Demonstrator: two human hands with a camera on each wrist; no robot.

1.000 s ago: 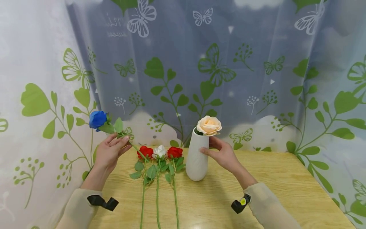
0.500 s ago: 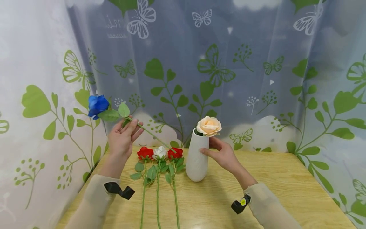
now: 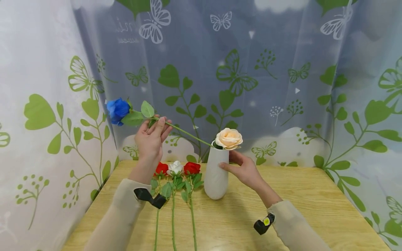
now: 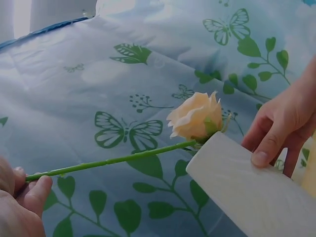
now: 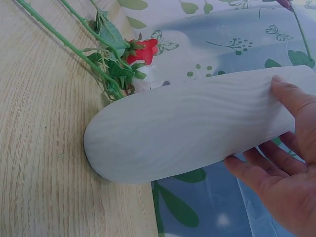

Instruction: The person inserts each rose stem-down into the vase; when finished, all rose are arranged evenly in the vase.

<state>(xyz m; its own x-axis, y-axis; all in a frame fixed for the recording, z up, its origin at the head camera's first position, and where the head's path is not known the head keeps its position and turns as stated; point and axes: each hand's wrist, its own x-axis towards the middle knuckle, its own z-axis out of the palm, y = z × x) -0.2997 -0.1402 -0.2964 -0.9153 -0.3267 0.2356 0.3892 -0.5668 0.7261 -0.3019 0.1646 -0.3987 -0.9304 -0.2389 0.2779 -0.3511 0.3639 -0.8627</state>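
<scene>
My left hand [image 3: 151, 139] pinches the green stem of a blue rose [image 3: 118, 111] just below its leaves. The bloom points left, and the stem slants down to the right, its lower end right at the mouth of a white vase [image 3: 216, 174]. In the left wrist view the stem [image 4: 111, 160] runs from thumb and fingers to the vase's rim. A peach rose [image 3: 229, 138] stands in the vase, its bloom leaning over the rim. My right hand [image 3: 243, 169] grips the upper part of the upright vase, thumb in front, fingers behind.
Left of the vase, two red roses [image 3: 192, 168] and a white rose [image 3: 175, 168] between them lie on the wooden table [image 3: 251, 223], stems toward me. A patterned curtain [image 3: 194, 45] hangs behind the table and along both sides.
My left hand has moved up and to the right with the blue rose, bringing the stem's end from above the lying roses to the vase's mouth. My right hand and the vase have stayed put.
</scene>
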